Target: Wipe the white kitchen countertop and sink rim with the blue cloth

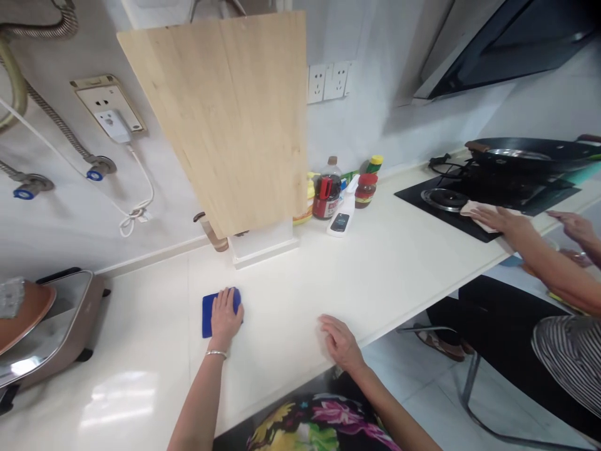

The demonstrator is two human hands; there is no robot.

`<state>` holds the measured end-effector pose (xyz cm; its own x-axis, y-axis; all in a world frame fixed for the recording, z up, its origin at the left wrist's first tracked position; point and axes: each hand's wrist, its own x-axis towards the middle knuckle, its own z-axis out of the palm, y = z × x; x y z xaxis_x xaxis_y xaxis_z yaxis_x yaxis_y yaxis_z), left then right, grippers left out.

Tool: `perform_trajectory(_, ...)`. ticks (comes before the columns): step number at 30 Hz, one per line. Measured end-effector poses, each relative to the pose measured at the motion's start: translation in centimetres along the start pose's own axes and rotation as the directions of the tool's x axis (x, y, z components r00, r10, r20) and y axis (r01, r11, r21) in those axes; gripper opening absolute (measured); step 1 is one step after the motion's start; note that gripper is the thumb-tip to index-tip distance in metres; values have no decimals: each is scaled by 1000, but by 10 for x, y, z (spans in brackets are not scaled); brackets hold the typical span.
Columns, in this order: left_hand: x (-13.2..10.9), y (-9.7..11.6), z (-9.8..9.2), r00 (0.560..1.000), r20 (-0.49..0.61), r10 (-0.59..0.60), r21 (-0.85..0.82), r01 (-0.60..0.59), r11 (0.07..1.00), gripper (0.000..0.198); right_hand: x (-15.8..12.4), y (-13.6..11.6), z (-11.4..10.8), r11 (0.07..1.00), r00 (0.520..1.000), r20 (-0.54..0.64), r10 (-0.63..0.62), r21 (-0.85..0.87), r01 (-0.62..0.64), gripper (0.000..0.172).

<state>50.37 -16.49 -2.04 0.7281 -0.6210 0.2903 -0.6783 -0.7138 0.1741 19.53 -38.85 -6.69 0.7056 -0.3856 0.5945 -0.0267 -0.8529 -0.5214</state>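
My left hand lies flat on a folded blue cloth, pressing it against the white countertop. The fingers are stretched out over the cloth and hide part of it. Near the counter's front edge, my right hand rests over the surface with loosely curled fingers and nothing visible in it. Beyond the cloth, a large wooden board stands upright against a white box-like base. A brownish see-through container stands partly behind the board.
To the right, another person's hand holds a pale cloth on the black stove. A wok sits behind. Bottles and jars and a white device stand along the wall. An electric pan is at left.
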Motion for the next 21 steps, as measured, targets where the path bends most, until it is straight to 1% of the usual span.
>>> perform_trajectory(3,-25,-13,-9,998,-27,-59,38,60,997,59,-1,1,0,1000,1000,2,1,16,-1,41)
perform_trajectory(6,-61,-12,-16,997,-54,-58,78,62,995,60,-1,1,0,1000,1000,5,4,18,-4,41)
perform_trajectory(8,-89,-5,-19,998,-66,-14,98,20,995,62,-1,0,0,1000,1000,1,7,18,-7,41)
perform_trajectory(9,-103,-1,-20,998,-63,26,102,-19,995,63,0,-1,0,1000,1000,-3,9,19,-9,41)
perform_trajectory(11,-127,9,-24,992,-38,122,96,-118,988,68,1,-3,-1,1000,1000,-13,18,23,-18,40)
perform_trajectory(13,-145,20,-27,981,4,192,80,-191,978,74,1,-5,-1,999,999,-23,28,19,-27,39)
perform_trajectory(15,-154,35,-31,974,46,221,59,-224,973,78,1,-6,-1,999,999,-30,31,9,-31,38)
perform_trajectory(18,-152,60,-32,956,113,271,11,-274,962,80,-1,-6,0,999,999,-39,33,5,-33,38)
perform_trajectory(19,-149,69,-32,942,142,304,-15,-305,952,79,-2,-6,0,999,998,-44,37,6,-37,37)
perform_trajectory(21,-140,89,-30,897,205,391,-85,-381,920,78,-3,-6,1,999,997,-64,51,3,-51,36)
